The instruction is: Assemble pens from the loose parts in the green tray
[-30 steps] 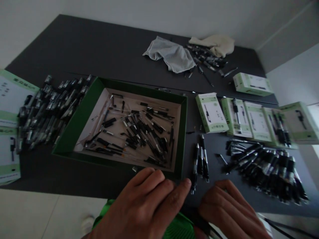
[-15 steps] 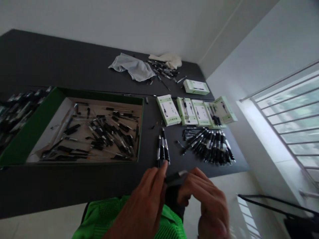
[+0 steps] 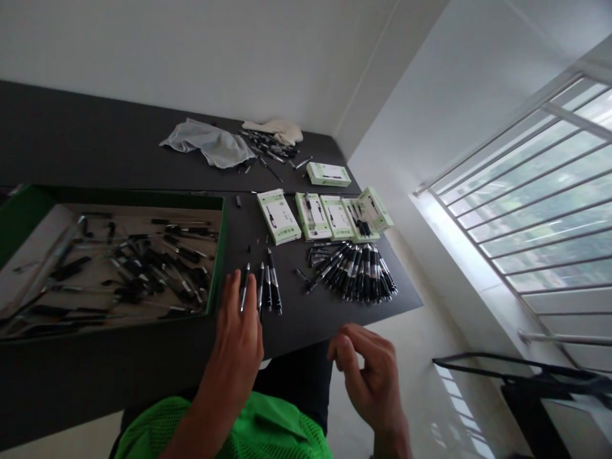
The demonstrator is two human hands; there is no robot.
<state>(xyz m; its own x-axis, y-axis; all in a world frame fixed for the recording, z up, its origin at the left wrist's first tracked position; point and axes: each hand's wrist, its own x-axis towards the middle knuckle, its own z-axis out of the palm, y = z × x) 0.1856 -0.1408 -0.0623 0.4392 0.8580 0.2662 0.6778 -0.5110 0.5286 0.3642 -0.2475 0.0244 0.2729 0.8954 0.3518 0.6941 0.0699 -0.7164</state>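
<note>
My left hand (image 3: 239,328) rests on the table edge with its fingers stretched forward and slightly apart. A black and silver pen (image 3: 245,287) lies between those fingers, its tip pointing away from me; the thumb is hidden. Just right of the hand, a few similar pens (image 3: 273,284) lie side by side. My right hand (image 3: 366,366) hovers off the front edge, fingers curled against the thumb; whatever they may hold is hidden. Beyond it a fan of assembled pens (image 3: 366,274) is spread on the table.
A green-walled box (image 3: 217,255) of loose pen parts is at left. Pale green pen boxes (image 3: 280,217) stand in a row behind the pens. Farther back are a grey cloth (image 3: 205,140) and a pile of pens (image 3: 272,148). A barred window (image 3: 535,210) is at right.
My hands have moved apart. The left has gone left and down to the table with a pen at its fingers; the right has drawn back, curled. The view has swung right.
</note>
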